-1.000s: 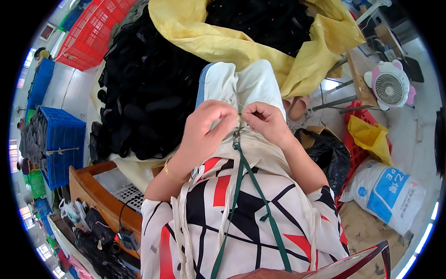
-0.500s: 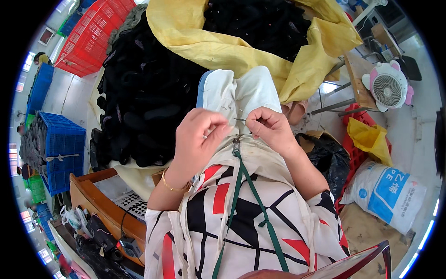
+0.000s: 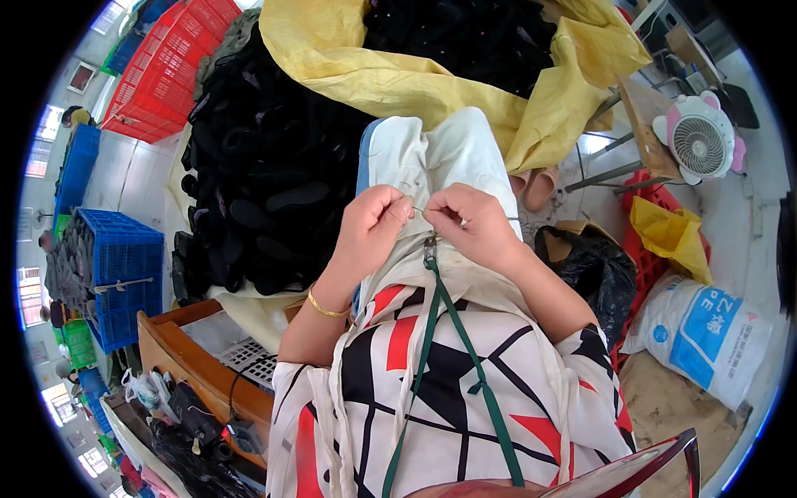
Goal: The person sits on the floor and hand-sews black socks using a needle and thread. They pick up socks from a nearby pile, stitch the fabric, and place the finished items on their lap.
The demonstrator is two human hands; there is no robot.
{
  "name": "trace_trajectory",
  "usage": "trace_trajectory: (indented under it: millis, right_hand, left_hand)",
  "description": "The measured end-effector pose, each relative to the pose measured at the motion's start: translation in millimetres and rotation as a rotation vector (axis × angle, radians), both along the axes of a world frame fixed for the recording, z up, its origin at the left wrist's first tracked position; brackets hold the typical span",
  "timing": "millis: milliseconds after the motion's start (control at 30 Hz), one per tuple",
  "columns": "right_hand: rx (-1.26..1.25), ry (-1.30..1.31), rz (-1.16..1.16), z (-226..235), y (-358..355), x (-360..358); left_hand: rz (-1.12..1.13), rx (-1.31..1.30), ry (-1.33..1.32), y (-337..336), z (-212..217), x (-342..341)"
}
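Observation:
Over my lap, on the pale apron (image 3: pixel 461 149), both hands meet with their fingertips pinched close together. My left hand (image 3: pixel 374 231) has thumb and forefinger pressed together; whatever is in the pinch is too small to name. Just beside it, my right hand (image 3: pixel 477 226) is closed the same way, its fingers turned inward. A thin dark sliver shows at the outer side of that hand, and I cannot make out its kind. Below the fingertips, a small metal piece (image 3: pixel 430 249) hangs from a green cord (image 3: pixel 477 357) that runs down my front.
To the left lies a heap of black slipper-like pieces (image 3: pixel 274 199); beyond my knees a yellow sack (image 3: pixel 349 70) holds more. A wooden drawer (image 3: pixel 187 357) and blue crate (image 3: pixel 129 282) stand left. At right are a fan (image 3: pixel 701 141), black bag (image 3: pixel 594 278) and white-blue sack (image 3: pixel 706 336).
My hands have come together, the left fingers closing into a pinch near the right ones. The thin dark needle-like piece seen between them earlier no longer shows there. The view has shifted slightly.

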State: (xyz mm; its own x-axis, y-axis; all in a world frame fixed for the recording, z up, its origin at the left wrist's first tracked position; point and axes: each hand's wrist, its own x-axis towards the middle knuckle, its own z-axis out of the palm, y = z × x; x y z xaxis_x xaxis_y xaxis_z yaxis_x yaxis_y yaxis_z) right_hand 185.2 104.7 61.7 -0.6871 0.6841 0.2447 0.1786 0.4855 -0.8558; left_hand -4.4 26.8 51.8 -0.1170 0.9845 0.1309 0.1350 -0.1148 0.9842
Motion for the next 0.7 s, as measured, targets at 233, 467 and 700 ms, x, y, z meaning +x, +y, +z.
trace_trajectory:
  millis: [233, 467, 700]
  right_hand:
    - [0.174, -0.123, -0.038, -29.1, -18.0, -22.2]
    - [0.082, 0.0, -0.143, -18.5, -14.2, -9.6]
    - [-0.207, 0.035, -0.166, -29.2, 0.5, -7.4]
  left_hand:
    - [0.235, -0.165, -0.576, 1.3, -11.0, 23.3]
    - [0.194, 0.019, 0.355, -5.1, -39.8, 6.0]
    - [-0.14, -0.463, -0.721, -14.2, -34.2, 5.2]
